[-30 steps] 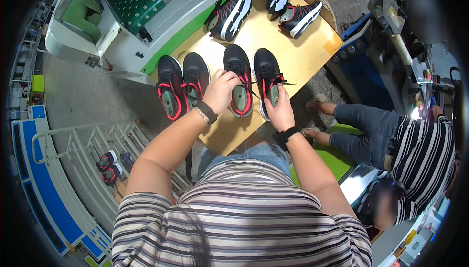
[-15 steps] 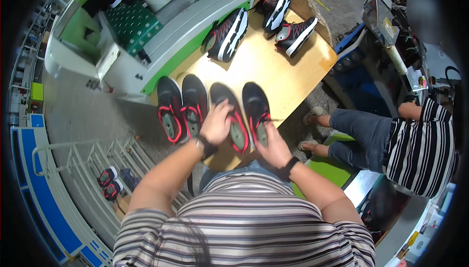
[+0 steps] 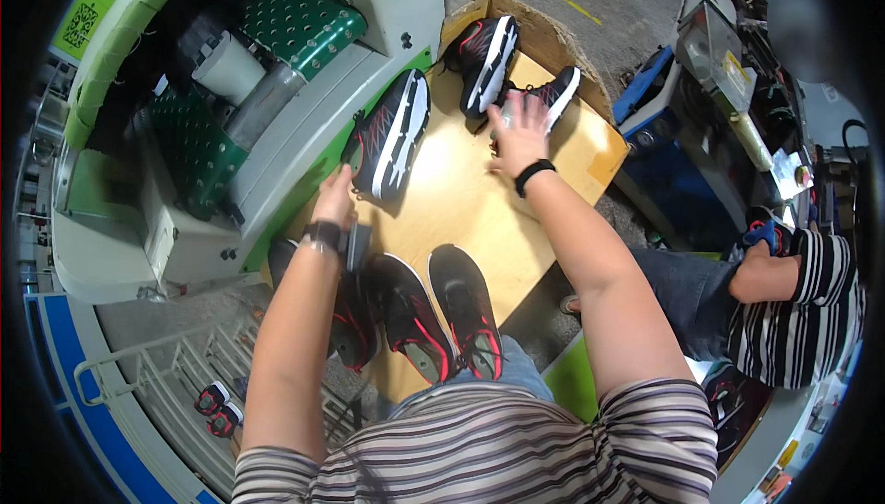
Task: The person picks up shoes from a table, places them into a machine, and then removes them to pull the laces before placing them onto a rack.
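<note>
My left hand (image 3: 336, 197) is at the collar end of a black sneaker (image 3: 395, 140) with a white sole, which lies on its side. The fingers point at the shoe, loosely apart, not closed round it; some fingertips are hard to see. Farther right, my right hand (image 3: 522, 130) is open, fingers spread over another sneaker (image 3: 561, 96), partly covering it. Beside that lies one more sneaker (image 3: 489, 66) with its sole turned right. Closer to me stand several upright black sneakers with red linings, among them one at the right (image 3: 461, 287) and one beside it (image 3: 401, 306).
The shoes rest on a wooden tabletop (image 3: 479, 200) with a cardboard edge (image 3: 562, 38) at its far end. A green and white machine (image 3: 304, 117) borders it on the left. A white rack (image 3: 166, 370) stands lower left. At right a person in a striped shirt (image 3: 784, 343) works nearby.
Both hands have left the upright sneakers and reached forward to the ones lying on their sides, the right hand farther. The view has shifted, so the table sits lower in it.
</note>
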Demonstrator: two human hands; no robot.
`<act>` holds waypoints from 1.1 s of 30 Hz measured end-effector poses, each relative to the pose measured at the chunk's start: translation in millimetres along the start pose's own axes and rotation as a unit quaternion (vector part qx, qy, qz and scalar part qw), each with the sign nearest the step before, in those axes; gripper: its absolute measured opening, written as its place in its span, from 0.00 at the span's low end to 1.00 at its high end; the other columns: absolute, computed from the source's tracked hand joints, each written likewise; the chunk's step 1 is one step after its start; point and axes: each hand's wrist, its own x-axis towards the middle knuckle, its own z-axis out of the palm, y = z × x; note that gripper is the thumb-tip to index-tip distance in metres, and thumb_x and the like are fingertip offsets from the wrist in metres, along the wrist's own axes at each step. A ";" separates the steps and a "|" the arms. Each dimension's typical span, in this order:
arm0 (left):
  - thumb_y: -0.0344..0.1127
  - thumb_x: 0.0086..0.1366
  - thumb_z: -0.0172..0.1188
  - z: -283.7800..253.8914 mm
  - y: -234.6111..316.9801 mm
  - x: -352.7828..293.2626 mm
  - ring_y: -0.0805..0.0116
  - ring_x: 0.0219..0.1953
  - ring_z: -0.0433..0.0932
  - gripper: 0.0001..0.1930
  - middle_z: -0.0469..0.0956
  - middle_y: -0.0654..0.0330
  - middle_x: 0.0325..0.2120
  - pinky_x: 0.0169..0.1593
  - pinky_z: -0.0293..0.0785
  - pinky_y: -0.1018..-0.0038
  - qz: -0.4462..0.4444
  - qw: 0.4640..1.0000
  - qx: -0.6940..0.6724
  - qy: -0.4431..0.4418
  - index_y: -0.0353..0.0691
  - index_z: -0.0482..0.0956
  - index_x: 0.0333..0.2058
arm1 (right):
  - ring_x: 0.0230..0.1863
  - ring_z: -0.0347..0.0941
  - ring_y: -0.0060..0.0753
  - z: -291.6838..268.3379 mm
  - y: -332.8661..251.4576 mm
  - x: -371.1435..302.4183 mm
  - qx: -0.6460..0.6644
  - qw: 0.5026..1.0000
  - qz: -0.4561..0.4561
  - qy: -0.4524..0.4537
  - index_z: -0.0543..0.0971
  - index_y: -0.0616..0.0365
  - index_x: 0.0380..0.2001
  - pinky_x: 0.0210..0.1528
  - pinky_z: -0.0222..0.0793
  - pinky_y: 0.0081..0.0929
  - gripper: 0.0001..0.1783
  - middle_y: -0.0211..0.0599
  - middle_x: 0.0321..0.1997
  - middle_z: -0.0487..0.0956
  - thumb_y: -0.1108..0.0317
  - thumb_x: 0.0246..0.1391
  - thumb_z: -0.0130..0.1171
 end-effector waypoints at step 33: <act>0.43 0.67 0.57 -76.1 -12.5 -75.1 0.54 0.55 0.73 0.32 0.63 0.51 0.63 0.43 0.81 0.53 0.011 0.992 0.030 -0.121 0.51 0.58 0.68 | 0.39 0.77 0.40 -26.9 43.0 -279.5 0.512 0.851 0.113 0.044 0.78 0.64 0.39 0.45 0.72 0.29 0.08 0.41 0.35 0.78 0.77 0.59 0.51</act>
